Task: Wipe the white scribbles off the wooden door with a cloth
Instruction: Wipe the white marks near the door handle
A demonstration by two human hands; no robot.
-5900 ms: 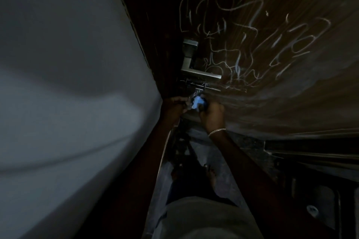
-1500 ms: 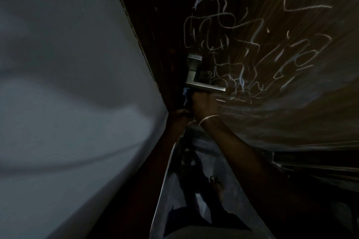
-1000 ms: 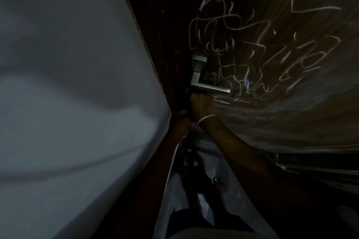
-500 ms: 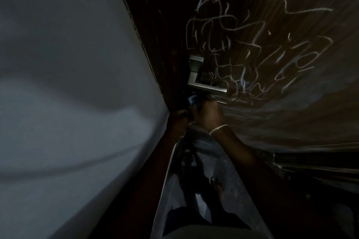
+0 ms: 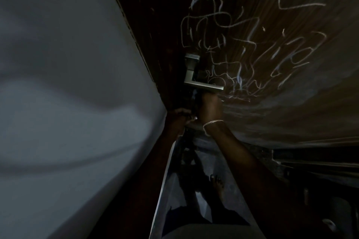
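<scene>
While the head view is very dim, a bluish scrap of the cloth [image 5: 194, 94] shows just left of the right hand [image 5: 209, 107]. That hand's fingers are curled tight, backs to the camera, seemingly bunched round the cloth. Right above those fingers, almost touching, sits the handle [image 5: 203, 84]. The scribbles [image 5: 242, 44] spread above and to the right of them across the door [image 5: 291, 106], and every line looks intact. The left hand [image 5: 179, 116] lies just below and left of the right fingers, near the door's edge; its fingers look curled, but I cannot tell whether they hold anything.

I think the knuckles could knock the handle on the way up, since the lever bars the straight path. A small wad might smear the lines instead of lifting them, and a hard push could swing the door if nothing steadies it.

The door is dark brown wood with fine straight grain. The scribbles are thin, pale and looping, the handle a square-edged lever of brushed metal. A fine chain bracelet [image 5: 212, 122] circles the right wrist; left of both hands runs a smooth pale wall [image 5: 58, 83]
</scene>
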